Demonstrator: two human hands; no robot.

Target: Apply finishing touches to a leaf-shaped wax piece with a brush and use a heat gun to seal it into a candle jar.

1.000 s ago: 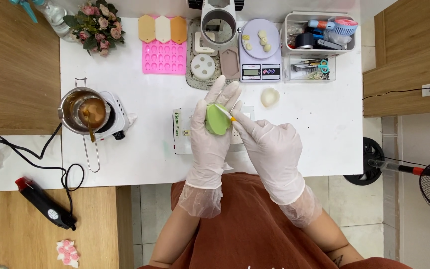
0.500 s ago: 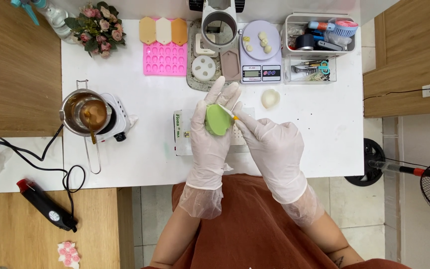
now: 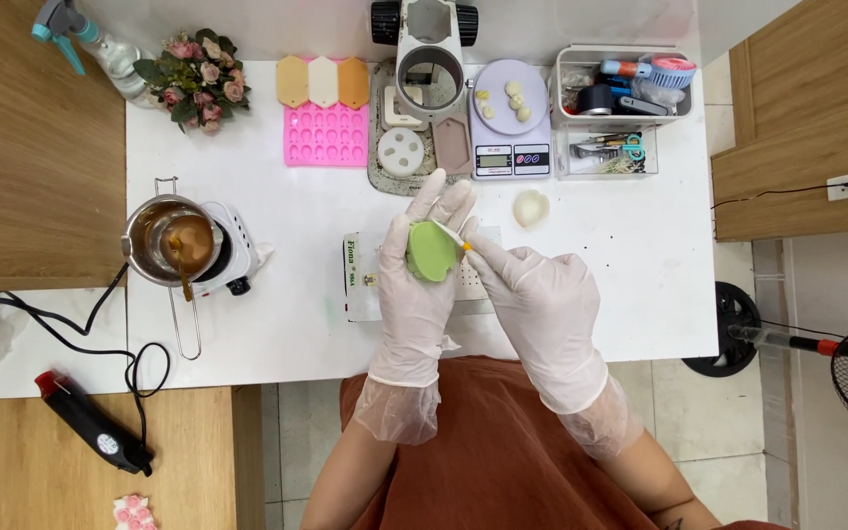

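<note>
Both my hands wear white gloves and meet over the middle of the white table [image 3: 287, 324]. My left hand [image 3: 422, 285] cups a round green mould [image 3: 432, 252] in its palm, fingers spread upward. My right hand [image 3: 540, 312] pinches a thin stick with an orange tip [image 3: 455, 237], whose end touches the green mould's upper right edge. Under my hands lies a flat white box [image 3: 357, 277], mostly hidden by them.
A small cream shell-shaped piece [image 3: 530, 208] lies to the right. At the back stand a pink mould tray [image 3: 325, 134], a digital scale [image 3: 510, 126] and a clear tool organiser [image 3: 615, 108]. At left a metal pot of brown liquid [image 3: 171, 242] sits on a small hotplate, and flowers [image 3: 196, 78] stand at the back.
</note>
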